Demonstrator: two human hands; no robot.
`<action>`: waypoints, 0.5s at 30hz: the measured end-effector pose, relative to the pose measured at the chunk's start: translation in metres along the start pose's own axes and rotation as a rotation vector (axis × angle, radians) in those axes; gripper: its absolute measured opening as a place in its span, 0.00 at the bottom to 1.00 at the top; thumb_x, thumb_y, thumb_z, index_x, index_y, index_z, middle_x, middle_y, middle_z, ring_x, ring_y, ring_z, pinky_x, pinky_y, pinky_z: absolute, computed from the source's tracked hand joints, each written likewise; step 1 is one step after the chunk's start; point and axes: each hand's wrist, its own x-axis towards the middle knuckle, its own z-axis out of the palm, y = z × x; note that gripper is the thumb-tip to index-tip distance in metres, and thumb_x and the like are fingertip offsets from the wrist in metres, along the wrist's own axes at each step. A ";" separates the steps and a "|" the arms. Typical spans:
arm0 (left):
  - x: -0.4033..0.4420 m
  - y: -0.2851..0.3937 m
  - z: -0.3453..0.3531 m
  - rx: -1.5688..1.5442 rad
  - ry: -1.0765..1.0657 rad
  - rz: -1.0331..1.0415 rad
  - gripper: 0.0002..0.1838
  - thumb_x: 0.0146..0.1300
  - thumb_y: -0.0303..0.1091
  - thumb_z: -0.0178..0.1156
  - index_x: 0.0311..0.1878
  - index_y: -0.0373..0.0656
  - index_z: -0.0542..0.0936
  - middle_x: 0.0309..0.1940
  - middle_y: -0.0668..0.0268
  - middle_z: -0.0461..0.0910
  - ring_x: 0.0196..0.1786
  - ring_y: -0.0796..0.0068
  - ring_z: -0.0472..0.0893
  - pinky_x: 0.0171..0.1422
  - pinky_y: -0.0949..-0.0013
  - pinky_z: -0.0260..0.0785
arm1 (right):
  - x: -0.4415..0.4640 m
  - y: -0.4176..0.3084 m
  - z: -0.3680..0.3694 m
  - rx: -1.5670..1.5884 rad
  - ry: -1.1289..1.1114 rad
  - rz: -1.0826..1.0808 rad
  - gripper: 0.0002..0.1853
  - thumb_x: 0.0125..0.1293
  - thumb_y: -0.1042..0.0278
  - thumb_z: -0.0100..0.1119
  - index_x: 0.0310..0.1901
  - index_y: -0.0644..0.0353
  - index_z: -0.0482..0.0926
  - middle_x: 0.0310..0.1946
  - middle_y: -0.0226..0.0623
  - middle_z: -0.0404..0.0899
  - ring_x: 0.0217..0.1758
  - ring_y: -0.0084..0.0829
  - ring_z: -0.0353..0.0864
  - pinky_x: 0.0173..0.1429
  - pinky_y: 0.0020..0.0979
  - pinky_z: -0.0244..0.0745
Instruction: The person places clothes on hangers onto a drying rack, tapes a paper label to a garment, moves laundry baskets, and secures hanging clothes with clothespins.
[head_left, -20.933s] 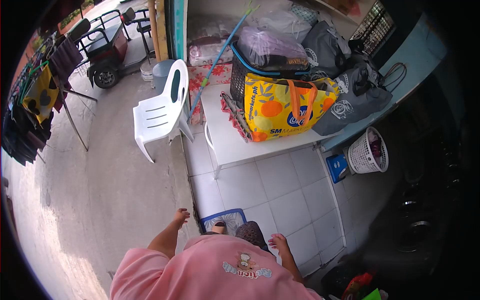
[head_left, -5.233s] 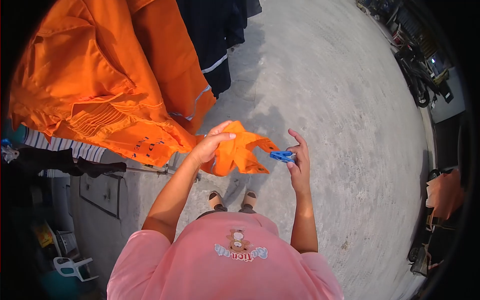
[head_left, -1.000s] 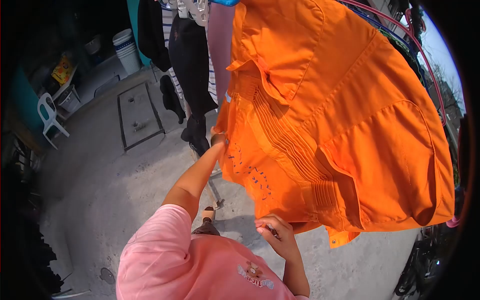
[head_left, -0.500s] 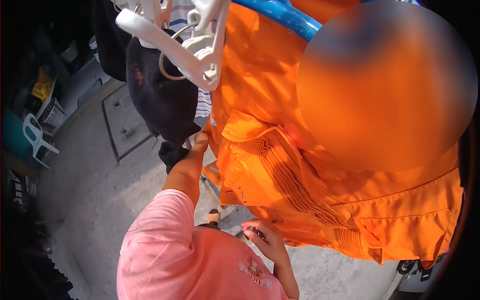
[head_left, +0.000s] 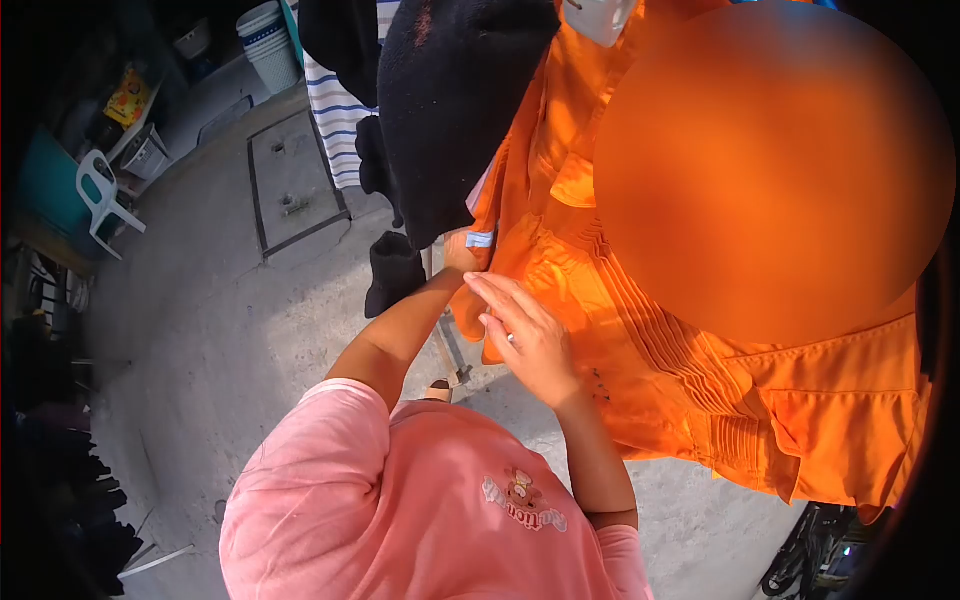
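Note:
A large orange garment [head_left: 560, 290] hangs at the right, with pleats and a stitched pocket; a round blur covers part of it. My left hand [head_left: 464, 254] is at its left edge beside a pale blue strip, its fingers mostly hidden by the cloth. Close to it, my right hand [head_left: 528, 345] is in front of the garment, fingers stretched out and a ring showing, with nothing seen in it. Dark cloth pieces [head_left: 450, 110] hang just above my left hand, and a black sock [head_left: 394, 272] hangs beside my left forearm.
Behind the dark cloth hangs a striped cloth [head_left: 335, 115]. A white clip [head_left: 600, 15] is at the top. Further back stand a white plastic chair [head_left: 100, 195], stacked pails [head_left: 268, 50] and a yellow bag [head_left: 127, 97]. A framed cover [head_left: 295, 180] lies in the concrete floor.
My right hand has risen from the garment's lower edge towards my left hand, and its fingers have straightened. My left hand stays at the garment's left edge. The view has shifted.

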 end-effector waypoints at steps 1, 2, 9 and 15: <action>-0.032 0.009 -0.003 0.028 0.050 0.048 0.17 0.54 0.44 0.51 0.33 0.37 0.77 0.25 0.56 0.77 0.27 0.59 0.77 0.32 0.62 0.68 | 0.006 0.004 0.004 -0.161 0.039 -0.123 0.25 0.55 0.72 0.52 0.57 0.47 0.65 0.50 0.31 0.69 0.39 0.30 0.75 0.42 0.29 0.72; -0.052 0.020 -0.005 0.057 0.094 0.095 0.17 0.55 0.44 0.51 0.34 0.37 0.76 0.26 0.56 0.78 0.29 0.58 0.77 0.33 0.62 0.68 | 0.014 0.009 0.007 -0.218 -0.008 -0.144 0.28 0.52 0.74 0.53 0.58 0.47 0.63 0.54 0.31 0.66 0.45 0.32 0.73 0.45 0.31 0.73; -0.064 0.042 -0.075 0.067 -0.068 -0.281 0.20 0.59 0.48 0.50 0.44 0.40 0.67 0.31 0.52 0.75 0.37 0.54 0.75 0.42 0.60 0.65 | 0.016 0.097 0.003 -0.986 -0.084 0.187 0.20 0.52 0.74 0.49 0.50 0.51 0.68 0.44 0.33 0.68 0.42 0.33 0.73 0.40 0.32 0.75; -0.040 0.122 -0.113 -0.037 -0.375 -0.102 0.22 0.53 0.49 0.58 0.40 0.41 0.67 0.26 0.56 0.73 0.33 0.56 0.74 0.36 0.62 0.62 | 0.030 0.083 -0.009 -0.725 -0.088 0.076 0.15 0.53 0.71 0.51 0.45 0.51 0.70 0.39 0.31 0.69 0.39 0.33 0.75 0.38 0.34 0.74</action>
